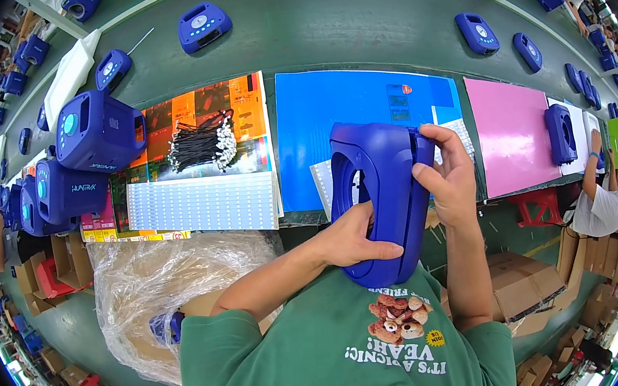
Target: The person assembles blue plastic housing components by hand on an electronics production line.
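Close to my chest, a blue plastic speaker housing (392,183) is tilted upright over the bench edge. It has two shell halves, with a dark seam running between them, and an open handle hole on the left. My left hand (352,237) grips its lower left side, fingers reaching into the opening and thumb across the front. My right hand (448,173) pinches the upper right edge of the shell at the seam between thumb and forefinger. Behind it lies a blue board (315,108), with white label sheets (320,176) partly hidden by the housing.
Finished-looking blue speakers (100,133) are stacked at the left. Black cables with white connectors (204,142) lie beside a white label sheet (204,205). More speakers (204,27) stand on the green conveyor (335,22). A person (603,197) works at right, past a pink board (512,132).
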`<state>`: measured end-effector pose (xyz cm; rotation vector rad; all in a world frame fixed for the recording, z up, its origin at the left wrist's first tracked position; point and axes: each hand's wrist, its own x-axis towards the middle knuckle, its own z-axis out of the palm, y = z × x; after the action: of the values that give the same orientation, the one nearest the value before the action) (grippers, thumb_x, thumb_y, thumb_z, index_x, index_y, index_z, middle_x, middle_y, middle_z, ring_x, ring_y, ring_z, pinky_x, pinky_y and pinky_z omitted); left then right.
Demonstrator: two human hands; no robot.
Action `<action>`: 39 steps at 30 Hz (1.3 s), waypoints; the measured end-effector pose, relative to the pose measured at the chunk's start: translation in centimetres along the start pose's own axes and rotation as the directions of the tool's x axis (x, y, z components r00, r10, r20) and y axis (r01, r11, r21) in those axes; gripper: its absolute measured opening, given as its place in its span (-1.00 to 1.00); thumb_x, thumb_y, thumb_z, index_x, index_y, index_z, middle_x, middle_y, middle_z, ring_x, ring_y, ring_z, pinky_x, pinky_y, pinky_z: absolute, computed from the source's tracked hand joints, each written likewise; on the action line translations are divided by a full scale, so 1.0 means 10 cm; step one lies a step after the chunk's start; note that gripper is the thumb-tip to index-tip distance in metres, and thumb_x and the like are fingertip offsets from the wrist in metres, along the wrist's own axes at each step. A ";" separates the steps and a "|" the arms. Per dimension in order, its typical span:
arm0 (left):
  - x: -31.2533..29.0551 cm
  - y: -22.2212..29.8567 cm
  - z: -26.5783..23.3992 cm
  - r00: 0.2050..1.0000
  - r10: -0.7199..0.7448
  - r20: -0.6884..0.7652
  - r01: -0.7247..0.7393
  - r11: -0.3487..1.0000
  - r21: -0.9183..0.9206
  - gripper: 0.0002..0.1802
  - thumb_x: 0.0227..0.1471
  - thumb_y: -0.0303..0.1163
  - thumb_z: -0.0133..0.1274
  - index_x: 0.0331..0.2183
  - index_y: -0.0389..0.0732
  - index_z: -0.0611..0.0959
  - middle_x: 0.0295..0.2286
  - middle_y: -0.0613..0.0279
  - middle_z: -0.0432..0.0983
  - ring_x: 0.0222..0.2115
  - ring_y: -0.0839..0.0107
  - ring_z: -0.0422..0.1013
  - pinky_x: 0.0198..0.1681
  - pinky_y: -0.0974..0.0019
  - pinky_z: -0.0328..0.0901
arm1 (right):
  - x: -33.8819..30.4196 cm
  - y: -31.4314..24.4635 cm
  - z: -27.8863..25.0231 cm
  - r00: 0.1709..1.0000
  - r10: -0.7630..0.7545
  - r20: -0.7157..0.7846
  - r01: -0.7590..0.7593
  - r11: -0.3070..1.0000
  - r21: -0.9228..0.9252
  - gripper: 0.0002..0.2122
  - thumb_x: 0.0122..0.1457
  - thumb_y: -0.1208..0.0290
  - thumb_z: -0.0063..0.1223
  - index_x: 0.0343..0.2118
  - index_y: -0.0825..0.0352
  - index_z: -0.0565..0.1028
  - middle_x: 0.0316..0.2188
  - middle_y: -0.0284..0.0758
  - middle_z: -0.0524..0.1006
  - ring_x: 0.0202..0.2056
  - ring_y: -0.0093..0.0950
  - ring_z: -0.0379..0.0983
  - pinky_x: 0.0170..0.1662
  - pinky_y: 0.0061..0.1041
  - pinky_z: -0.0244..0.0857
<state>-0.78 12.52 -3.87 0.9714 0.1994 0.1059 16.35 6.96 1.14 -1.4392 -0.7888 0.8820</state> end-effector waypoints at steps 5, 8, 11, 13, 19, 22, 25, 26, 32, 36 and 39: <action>0.01 -0.01 -0.01 1.000 -0.006 -0.004 0.005 1.000 -0.007 -0.32 -0.23 -0.38 0.27 -0.06 -0.41 0.36 -0.21 0.18 0.44 -0.19 0.47 0.36 -0.06 0.36 0.26 | -0.01 0.09 -0.01 0.995 -0.096 -0.021 0.096 0.995 -0.002 -0.55 -0.13 0.58 0.09 -0.09 0.35 0.31 -0.07 -0.29 0.25 -0.05 -0.47 0.24 0.03 -0.39 0.18; 0.02 0.02 0.00 1.000 -0.023 -0.001 0.023 1.000 -0.013 -0.35 -0.23 -0.39 0.26 -0.07 -0.40 0.39 -0.20 0.18 0.44 -0.18 0.47 0.36 -0.06 0.36 0.25 | -0.01 0.13 -0.02 0.991 -0.126 -0.035 0.127 0.992 0.003 -0.54 -0.11 0.55 0.14 -0.08 0.34 0.31 -0.07 -0.29 0.24 -0.04 -0.48 0.23 0.03 -0.41 0.18; 0.04 0.05 0.00 1.000 -0.025 0.005 0.025 1.000 -0.002 -0.35 -0.23 -0.39 0.26 -0.07 -0.39 0.39 -0.20 0.18 0.44 -0.18 0.47 0.36 -0.06 0.36 0.25 | 0.00 0.16 -0.03 0.989 -0.140 -0.044 0.142 0.989 0.030 -0.53 -0.09 0.52 0.18 -0.07 0.35 0.30 -0.06 -0.30 0.23 -0.04 -0.48 0.22 0.04 -0.43 0.17; 0.04 0.05 -0.01 1.000 -0.019 0.009 0.019 1.000 0.011 -0.34 -0.23 -0.39 0.26 -0.06 -0.39 0.39 -0.20 0.19 0.44 -0.18 0.47 0.36 -0.06 0.36 0.25 | 0.00 0.17 -0.04 0.988 -0.149 -0.048 0.151 0.988 0.045 -0.53 -0.09 0.51 0.19 -0.07 0.35 0.29 -0.06 -0.30 0.22 -0.03 -0.48 0.22 0.04 -0.44 0.17; 0.08 0.07 -0.02 0.999 -0.013 0.046 0.013 1.000 -0.007 -0.33 -0.21 -0.45 0.24 -0.02 -0.38 0.37 -0.18 0.20 0.43 -0.17 0.47 0.36 -0.07 0.36 0.26 | 0.02 0.19 -0.06 0.985 -0.174 -0.021 0.175 0.983 0.053 -0.50 -0.11 0.48 0.22 -0.06 0.36 0.28 -0.05 -0.28 0.21 -0.02 -0.45 0.21 0.05 -0.43 0.16; 0.09 0.05 -0.03 0.998 -0.023 0.054 0.022 1.000 0.018 -0.32 -0.22 -0.44 0.24 -0.02 -0.38 0.36 -0.18 0.19 0.44 -0.17 0.47 0.36 -0.07 0.35 0.26 | 0.03 0.18 -0.06 0.986 -0.164 -0.044 0.160 0.985 -0.070 -0.49 -0.12 0.48 0.20 -0.05 0.35 0.28 -0.04 -0.27 0.20 -0.01 -0.44 0.21 0.05 -0.41 0.16; 0.10 0.04 -0.02 1.000 -0.008 0.015 0.008 1.000 0.007 -0.34 -0.24 -0.38 0.25 -0.06 -0.39 0.40 -0.19 0.17 0.45 -0.17 0.45 0.38 -0.05 0.34 0.26 | 0.05 0.19 -0.08 0.987 -0.161 -0.007 0.161 0.986 0.052 -0.51 -0.13 0.54 0.13 -0.06 0.35 0.28 -0.04 -0.27 0.20 -0.01 -0.44 0.20 0.05 -0.39 0.17; 0.11 0.04 -0.03 1.000 -0.017 0.013 0.017 1.000 0.003 -0.34 -0.24 -0.38 0.25 -0.06 -0.39 0.40 -0.19 0.17 0.45 -0.17 0.45 0.38 -0.06 0.34 0.26 | 0.06 0.17 -0.08 0.987 -0.163 -0.007 0.163 0.986 0.029 -0.51 -0.13 0.55 0.12 -0.06 0.35 0.28 -0.04 -0.27 0.20 -0.01 -0.44 0.20 0.05 -0.39 0.17; 0.12 0.02 -0.08 1.000 -0.028 0.011 0.028 1.000 0.005 -0.34 -0.24 -0.37 0.25 -0.06 -0.39 0.40 -0.20 0.17 0.46 -0.19 0.45 0.38 -0.08 0.36 0.27 | 0.09 0.15 -0.07 0.993 -0.115 -0.008 0.115 0.993 0.003 -0.53 -0.12 0.57 0.08 -0.06 0.35 0.28 -0.05 -0.28 0.21 -0.03 -0.45 0.22 0.03 -0.40 0.19; 0.11 0.06 0.00 0.999 0.031 -0.029 -0.033 0.997 -0.070 -0.36 -0.23 -0.37 0.26 -0.08 -0.39 0.41 -0.23 0.18 0.47 -0.21 0.46 0.38 -0.10 0.35 0.28 | 0.12 0.18 -0.06 0.989 -0.143 0.024 0.142 0.989 0.046 -0.52 -0.14 0.64 0.00 -0.04 0.36 0.27 -0.05 -0.28 0.23 -0.05 -0.46 0.24 -0.01 -0.46 0.22; 0.13 0.09 -0.03 1.000 -0.009 0.013 0.008 1.000 0.019 -0.39 -0.24 -0.38 0.25 -0.11 -0.39 0.44 -0.24 0.17 0.48 -0.25 0.47 0.39 -0.13 0.37 0.29 | 0.06 0.05 -0.03 0.999 -0.039 -0.030 0.040 0.999 0.032 -0.52 -0.13 0.63 0.01 -0.04 0.39 0.27 -0.08 -0.28 0.27 -0.05 -0.47 0.24 -0.03 -0.47 0.23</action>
<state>0.41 13.46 -3.47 0.9901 0.1927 0.0898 16.93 7.30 0.59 -1.4008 -0.7749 0.8385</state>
